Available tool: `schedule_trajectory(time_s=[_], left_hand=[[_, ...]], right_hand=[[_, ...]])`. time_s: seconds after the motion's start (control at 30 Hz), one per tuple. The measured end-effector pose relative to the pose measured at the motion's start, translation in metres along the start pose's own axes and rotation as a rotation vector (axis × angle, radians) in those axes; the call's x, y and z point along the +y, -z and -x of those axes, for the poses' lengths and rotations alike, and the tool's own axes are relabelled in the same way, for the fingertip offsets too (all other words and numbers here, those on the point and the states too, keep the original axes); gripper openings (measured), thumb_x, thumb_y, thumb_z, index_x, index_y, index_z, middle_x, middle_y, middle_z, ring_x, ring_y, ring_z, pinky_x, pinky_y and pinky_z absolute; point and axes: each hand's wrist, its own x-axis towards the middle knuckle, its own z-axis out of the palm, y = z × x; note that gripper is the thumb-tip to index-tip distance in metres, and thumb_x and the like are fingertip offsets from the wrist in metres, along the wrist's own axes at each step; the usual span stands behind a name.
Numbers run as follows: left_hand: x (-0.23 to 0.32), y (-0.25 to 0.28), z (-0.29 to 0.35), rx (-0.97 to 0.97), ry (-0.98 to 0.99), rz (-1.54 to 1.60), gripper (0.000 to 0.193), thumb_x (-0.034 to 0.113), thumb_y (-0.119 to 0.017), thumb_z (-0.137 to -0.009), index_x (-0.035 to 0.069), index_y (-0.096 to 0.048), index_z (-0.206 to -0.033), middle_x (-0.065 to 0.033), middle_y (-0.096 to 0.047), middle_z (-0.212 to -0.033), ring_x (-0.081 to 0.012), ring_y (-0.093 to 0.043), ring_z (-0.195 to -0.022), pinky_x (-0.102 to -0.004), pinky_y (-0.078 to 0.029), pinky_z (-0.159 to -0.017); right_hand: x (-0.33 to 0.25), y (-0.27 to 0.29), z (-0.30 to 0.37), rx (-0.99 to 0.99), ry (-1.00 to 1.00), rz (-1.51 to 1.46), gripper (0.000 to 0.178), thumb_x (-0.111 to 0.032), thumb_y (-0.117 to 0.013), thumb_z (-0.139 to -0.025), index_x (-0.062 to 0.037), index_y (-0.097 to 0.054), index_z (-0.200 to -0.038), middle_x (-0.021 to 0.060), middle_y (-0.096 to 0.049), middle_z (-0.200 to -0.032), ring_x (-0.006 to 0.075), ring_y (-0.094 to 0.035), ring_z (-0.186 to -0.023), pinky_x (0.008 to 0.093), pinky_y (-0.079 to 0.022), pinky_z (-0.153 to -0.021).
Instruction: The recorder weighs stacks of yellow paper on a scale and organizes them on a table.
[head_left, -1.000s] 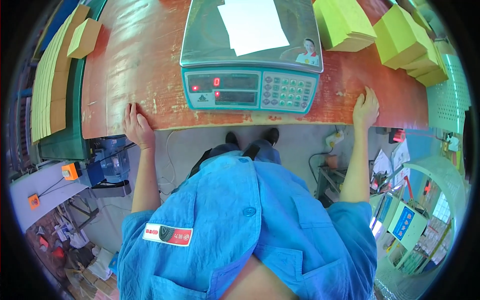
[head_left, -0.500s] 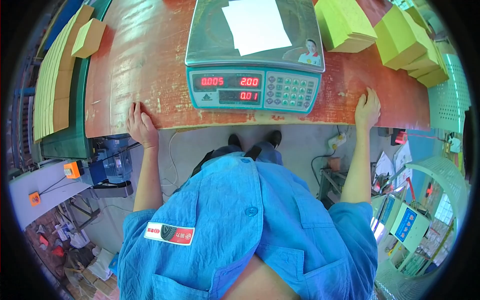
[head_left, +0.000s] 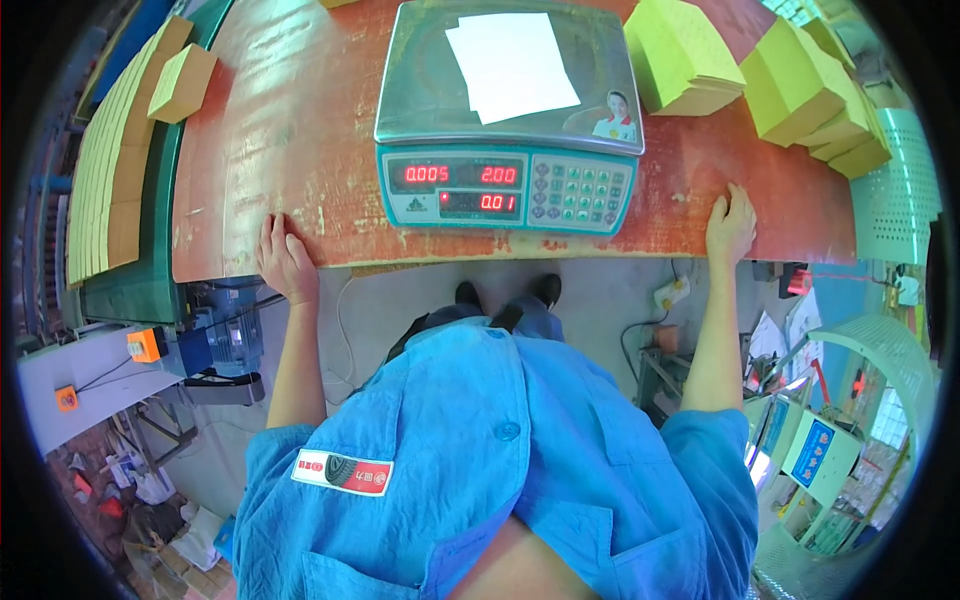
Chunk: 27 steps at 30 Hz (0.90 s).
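My left hand (head_left: 286,260) rests on the near edge of the red-brown worn table (head_left: 290,150), fingers stretched forward and nothing in them. Farther right, my right hand (head_left: 731,226) lies on the same edge, holding nothing, its fingers loosely bent and somewhat apart. Between the two hands stands a teal digital weighing scale (head_left: 580,192) with lit red digits and a keypad. On its metal pan lie overlapping white paper sheets (head_left: 515,65). A small sticker with a person's picture (head_left: 614,118) is at the pan's right corner. Neither hand touches the scale.
Stacks of yellow paper blocks (head_left: 685,60) and more yellow stacks (head_left: 800,85) stand at the far right. A row of similar yellow blocks (head_left: 110,190) lines the left side, beside a single block (head_left: 183,84). A blue motor (head_left: 232,330) sits below the table at left.
The table and scale sit slightly lower in the picture, with more of the scale pan's far side in view. Both hands stay on the table edge.
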Motion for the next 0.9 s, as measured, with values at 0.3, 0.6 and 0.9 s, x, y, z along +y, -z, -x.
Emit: schedule_trajectory(time_s=[0.3, 0.6, 0.9], left_hand=[[-0.002, 0.003, 0.002, -0.021, 0.041, 0.005, 0.04, 0.023, -0.047, -0.092, 0.009, -0.062, -0.127, -0.011, -0.055, -0.137, -0.0307, -0.05, -0.123, -0.0433, -0.033, -0.107], [-0.006, 0.009, 0.006, -0.036, 0.005, 0.001, 0.04, 0.021, -0.048, -0.091, 0.006, -0.062, -0.124, -0.0134, -0.055, -0.136, -0.0303, -0.047, -0.128, -0.044, -0.031, -0.108], [0.014, -0.006, -0.007, 0.072, -0.015, 0.053, 0.032, 0.014, -0.052, -0.088, 0.007, -0.068, -0.115, -0.0116, -0.063, -0.126, -0.0291, -0.055, -0.12, -0.0418, -0.038, -0.105]], right_hand=[[0.001, 0.0, 0.002, 0.032, -0.047, -0.057, 0.032, -0.023, -0.058, -0.089, -0.0137, -0.064, -0.12, 0.0051, -0.06, -0.132, 0.0246, -0.052, -0.124, 0.0433, -0.042, -0.102], [0.0, 0.0, 0.009, 0.055, -0.09, -0.091, 0.03, -0.02, -0.058, -0.088, -0.0126, -0.065, -0.116, 0.0056, -0.061, -0.129, 0.0239, -0.054, -0.122, 0.0416, -0.043, -0.101], [0.006, 0.006, -0.001, 0.1, -0.106, -0.001, 0.027, -0.019, -0.06, -0.085, -0.0126, -0.065, -0.111, 0.0065, -0.064, -0.122, 0.0257, -0.058, -0.115, 0.044, -0.047, -0.094]])
